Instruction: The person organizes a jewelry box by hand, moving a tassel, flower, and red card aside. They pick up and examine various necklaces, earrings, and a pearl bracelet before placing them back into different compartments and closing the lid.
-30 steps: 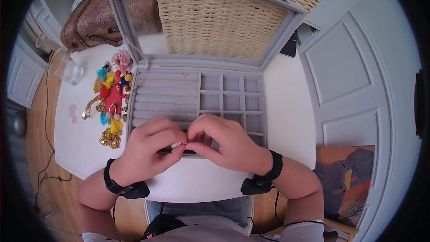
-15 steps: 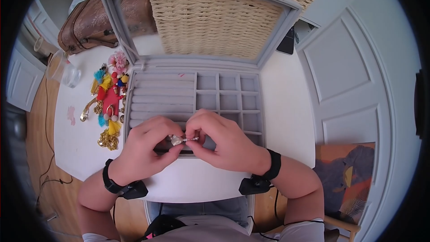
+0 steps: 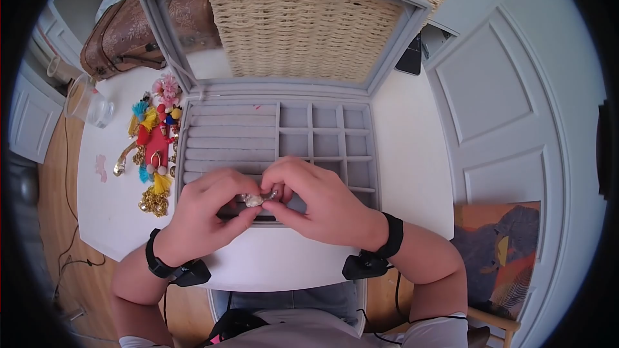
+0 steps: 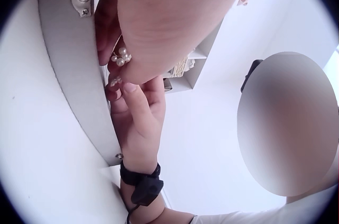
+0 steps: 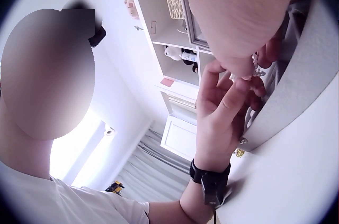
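A small piece of jewelry [image 3: 256, 200] with pearls and silvery beads is between both hands, over the front of an open grey jewelry box [image 3: 376, 164]. My left hand [image 3: 207, 209] pinches its pearl end between thumb and fingers. With thumb and forefinger, my right hand [image 3: 316, 201] holds the beaded end, which curves upward. Round white pearls [image 4: 121, 57] in a cluster show in the left wrist view, by a thin curved band. In the right wrist view, the left thumb and fingers [image 5: 225, 102] meet the right hand's fingertips at the beads [image 5: 258, 73].
Padded ring rolls [image 3: 232, 130] fill the box's left side, square compartments [image 3: 326, 145] its right. Its clear lid [image 3: 309, 32] stands raised before a woven basket. Tasselled, beaded and gold jewelry [image 3: 155, 148] lies left on the white table [image 3: 122, 219], near a clear cup [image 3: 101, 113].
The jewelry has come into fuller view between the fingers. Its beaded end, nearly straight half a second ago, now curves up, and the right hand has shifted slightly left, closer to the left hand.
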Available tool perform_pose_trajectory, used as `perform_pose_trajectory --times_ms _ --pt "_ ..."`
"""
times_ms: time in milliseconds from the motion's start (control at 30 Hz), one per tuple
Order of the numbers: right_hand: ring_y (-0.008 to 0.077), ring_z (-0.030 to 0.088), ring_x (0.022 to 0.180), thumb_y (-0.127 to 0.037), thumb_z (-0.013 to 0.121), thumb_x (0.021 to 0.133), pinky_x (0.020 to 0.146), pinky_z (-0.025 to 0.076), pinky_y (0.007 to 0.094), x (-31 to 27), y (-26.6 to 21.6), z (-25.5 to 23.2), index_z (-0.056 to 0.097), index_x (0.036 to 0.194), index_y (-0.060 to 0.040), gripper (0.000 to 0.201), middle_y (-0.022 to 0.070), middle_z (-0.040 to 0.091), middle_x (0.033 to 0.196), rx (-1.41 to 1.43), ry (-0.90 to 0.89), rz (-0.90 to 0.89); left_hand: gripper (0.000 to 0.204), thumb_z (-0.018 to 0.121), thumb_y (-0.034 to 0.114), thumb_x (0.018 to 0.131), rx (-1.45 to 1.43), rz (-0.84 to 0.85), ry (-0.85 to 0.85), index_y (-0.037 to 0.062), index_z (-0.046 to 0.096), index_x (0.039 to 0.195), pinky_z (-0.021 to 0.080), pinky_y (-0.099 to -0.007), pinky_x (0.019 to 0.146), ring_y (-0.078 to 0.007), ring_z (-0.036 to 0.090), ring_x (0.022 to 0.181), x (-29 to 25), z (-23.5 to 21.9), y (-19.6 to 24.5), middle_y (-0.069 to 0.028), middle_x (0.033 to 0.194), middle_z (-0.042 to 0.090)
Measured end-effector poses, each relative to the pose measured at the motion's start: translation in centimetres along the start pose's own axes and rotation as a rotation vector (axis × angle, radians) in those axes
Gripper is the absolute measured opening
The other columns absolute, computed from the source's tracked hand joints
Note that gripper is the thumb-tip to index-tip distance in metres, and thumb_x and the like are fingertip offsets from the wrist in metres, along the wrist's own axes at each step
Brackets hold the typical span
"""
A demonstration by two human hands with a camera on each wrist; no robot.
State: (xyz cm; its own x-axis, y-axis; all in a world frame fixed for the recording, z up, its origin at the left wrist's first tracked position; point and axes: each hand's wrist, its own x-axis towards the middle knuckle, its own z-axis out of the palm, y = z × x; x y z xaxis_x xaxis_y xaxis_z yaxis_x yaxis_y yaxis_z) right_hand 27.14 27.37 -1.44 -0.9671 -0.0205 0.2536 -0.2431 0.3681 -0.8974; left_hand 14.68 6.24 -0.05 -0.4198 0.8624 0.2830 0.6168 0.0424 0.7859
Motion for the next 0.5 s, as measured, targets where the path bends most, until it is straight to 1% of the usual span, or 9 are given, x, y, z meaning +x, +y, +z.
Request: perform_pose_trajectory --times_ms 133,200,500 --pt "0.0197 0.069 0.084 0.003 0.077 0.096 0.077 0.058 0.0336 0.05 0.13 -0.16 0.062 0.115 -0.0061 0.026 0.0079 0.065 0.105 -0.039 -0.035 -0.012 0.026 0.084 -0.002 0.088 0.0 -0.007 -0.009 0.0025 0.071 0.111 0.062 -0.0311 0.066 -0.0217 0.071 0.08 -0.07 -0.04 0.01 -0.0097 0.097 0.07" --pt "0.0262 0.07 0.083 0.003 0.074 0.095 0.074 0.059 0.0377 0.1 -0.21 -0.19 0.056 0.11 -0.003 0.024 0.0119 0.061 0.102 -0.017 -0.035 -0.038 0.026 0.083 -0.003 0.088 -0.007 -0.009 -0.001 0.0023 0.07 0.11 0.062 -0.0311 0.066 -0.0217 0.071 0.08 -0.16 0.07 -0.09 -0.0098 0.098 0.07" --pt "0.0276 0.067 0.083 0.004 0.072 0.092 0.072 0.057 0.0387 0.01 0.22 0.08 0.055 0.11 -0.0035 0.026 0.0118 0.06 0.101 -0.013 0.006 -0.074 0.026 0.084 -0.003 0.087 0.022 0.02 -0.009 0.0018 0.07 0.108 0.061 -0.0307 0.066 -0.0213 0.071 0.081 0.0 0.07 -0.12 -0.0097 0.099 0.07"
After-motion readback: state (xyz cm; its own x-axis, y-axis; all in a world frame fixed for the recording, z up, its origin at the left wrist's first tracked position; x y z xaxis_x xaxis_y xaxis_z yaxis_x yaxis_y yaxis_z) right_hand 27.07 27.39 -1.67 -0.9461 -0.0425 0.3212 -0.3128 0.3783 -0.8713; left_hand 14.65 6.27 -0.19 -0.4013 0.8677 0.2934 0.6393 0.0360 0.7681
